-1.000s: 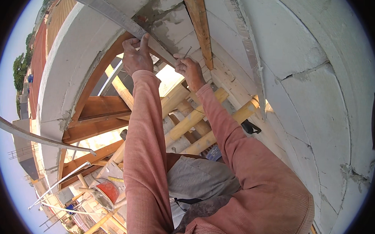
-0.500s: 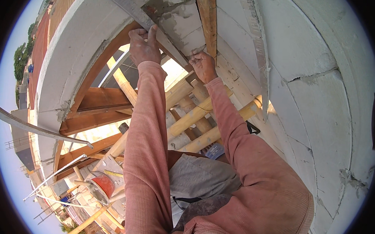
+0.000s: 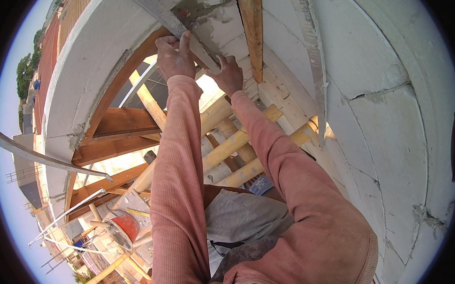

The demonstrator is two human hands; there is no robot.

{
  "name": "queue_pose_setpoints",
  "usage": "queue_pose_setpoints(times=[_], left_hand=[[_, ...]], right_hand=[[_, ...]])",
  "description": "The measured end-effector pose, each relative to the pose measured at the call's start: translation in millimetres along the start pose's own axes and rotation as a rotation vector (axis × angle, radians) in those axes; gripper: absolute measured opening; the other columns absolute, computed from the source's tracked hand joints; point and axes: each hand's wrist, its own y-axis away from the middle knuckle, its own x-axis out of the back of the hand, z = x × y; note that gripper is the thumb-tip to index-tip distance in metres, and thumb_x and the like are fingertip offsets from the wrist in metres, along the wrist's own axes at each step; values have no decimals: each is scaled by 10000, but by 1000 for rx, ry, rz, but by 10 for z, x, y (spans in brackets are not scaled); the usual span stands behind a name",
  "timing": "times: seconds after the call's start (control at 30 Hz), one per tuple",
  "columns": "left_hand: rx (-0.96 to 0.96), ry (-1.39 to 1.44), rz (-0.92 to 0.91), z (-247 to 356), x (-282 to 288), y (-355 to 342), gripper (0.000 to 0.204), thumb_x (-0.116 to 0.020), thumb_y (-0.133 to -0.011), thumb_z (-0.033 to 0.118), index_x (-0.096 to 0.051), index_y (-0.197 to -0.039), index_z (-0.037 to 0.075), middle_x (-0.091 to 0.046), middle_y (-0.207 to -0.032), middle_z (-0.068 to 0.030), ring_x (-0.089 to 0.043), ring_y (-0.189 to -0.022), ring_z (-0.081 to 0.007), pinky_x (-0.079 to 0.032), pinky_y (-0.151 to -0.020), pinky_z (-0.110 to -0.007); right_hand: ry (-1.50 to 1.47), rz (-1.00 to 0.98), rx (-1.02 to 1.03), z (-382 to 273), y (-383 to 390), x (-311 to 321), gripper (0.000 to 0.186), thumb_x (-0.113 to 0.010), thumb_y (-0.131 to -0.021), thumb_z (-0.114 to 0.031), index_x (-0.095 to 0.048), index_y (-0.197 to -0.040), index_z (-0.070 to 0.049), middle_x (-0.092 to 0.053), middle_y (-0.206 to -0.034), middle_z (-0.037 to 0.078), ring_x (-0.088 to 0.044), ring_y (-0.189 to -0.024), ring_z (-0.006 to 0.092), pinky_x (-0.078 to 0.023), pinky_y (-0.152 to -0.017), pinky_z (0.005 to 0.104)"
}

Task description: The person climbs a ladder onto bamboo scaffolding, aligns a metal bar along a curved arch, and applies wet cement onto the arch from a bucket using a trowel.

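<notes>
A long grey metal straightedge (image 3: pixel 159 14) slants across the top of the wall opening, over the edge of a wooden frame (image 3: pixel 117 78). My left hand (image 3: pixel 176 55) grips it near its middle, thumb up on the face and fingers bent around the edge. Closer to its lower right end, my right hand (image 3: pixel 227 73) also holds it, with thumb and fingers at its edge. Behind the straightedge is a patch of rough mortar and blockwork (image 3: pixel 211 21). To the right of that patch stands an upright wooden board (image 3: pixel 250 27).
Pale block wall (image 3: pixel 378 122) curves along the right, with a second metal strip (image 3: pixel 313 55) against it. Bamboo scaffold poles (image 3: pixel 232 144) cross below my arms. A red bucket (image 3: pixel 126 226) hangs or stands at lower left. A curved metal bar (image 3: pixel 51 159) juts in from the left.
My right hand has moved left from beside the wooden board onto the straightedge's lower part. My left hand keeps its place on the straightedge.
</notes>
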Motion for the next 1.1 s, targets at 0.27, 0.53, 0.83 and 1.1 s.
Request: queue_pose_setpoints(times=[0.27, 0.53, 0.83, 1.1], left_hand=[[-24, 17, 26, -117, -49, -34, 600, -739, -843, 584, -594, -1010, 26, -710, -900, -139, -699, -867, -296, -523, -842, -387], [-8, 21, 24, -47, -14, 14, 467, -742, -885, 412, -587, -1032, -3, -707, -907, -152, -685, -869, -314, -513, -809, -404], [-31, 25, 4, -90, -5, -40, 426, -702, -928, 378, -590, -1056, -13, -710, -933, -168, -687, -887, -319, -516, -819, -411], [-102, 65, 15, -231, -20, -11, 343, -648, -971, 359, -629, -1043, 24, -724, -939, -158, -690, -885, -346, -515, -814, -422]], right_hand=[[80, 180, 55, -133, -32, -276, 471, -711, -892, -378, -639, -1250, -81, -661, -1150, 107, -629, -1095, 274, -415, -929, 474], [133, 124, 35, -201, -25, -215, 418, -677, -926, -364, -656, -1232, -80, -676, -1154, 109, -637, -1089, 272, -401, -933, 464], [47, 140, 12, -250, -32, -186, 433, -674, -929, -378, -656, -1253, -91, -689, -1179, 101, -644, -1098, 274, -404, -951, 479], [6, 91, -51, -195, -22, -210, 501, -669, -917, -428, -644, -1306, -112, -661, -1305, 67, -623, -1171, 268, -391, -1017, 482]])
